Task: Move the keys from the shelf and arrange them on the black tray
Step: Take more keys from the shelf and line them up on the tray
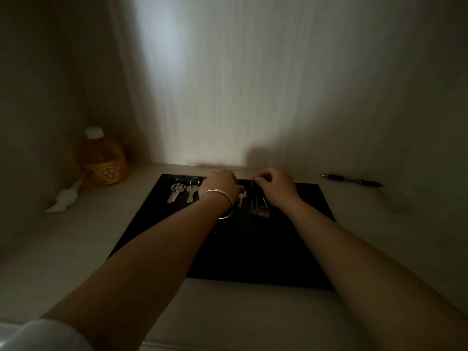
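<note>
A black tray (253,249) lies flat on the pale shelf in dim light. Along its far edge lie two silver key sets, one (174,192) at the far left and one (191,191) beside it. My left hand (220,184), with a silver bangle on the wrist, rests fingers-down over a small pale key (241,197); whether it grips that key is hidden. My right hand (274,186) pinches the ring of a dark key bunch (258,205) whose keys hang down onto the tray.
An orange bottle (102,158) with a white cap stands at the back left corner. A white pump nozzle (64,197) lies in front of it. A black pen (352,180) lies on the shelf to the right of the tray. Walls close in behind and at left.
</note>
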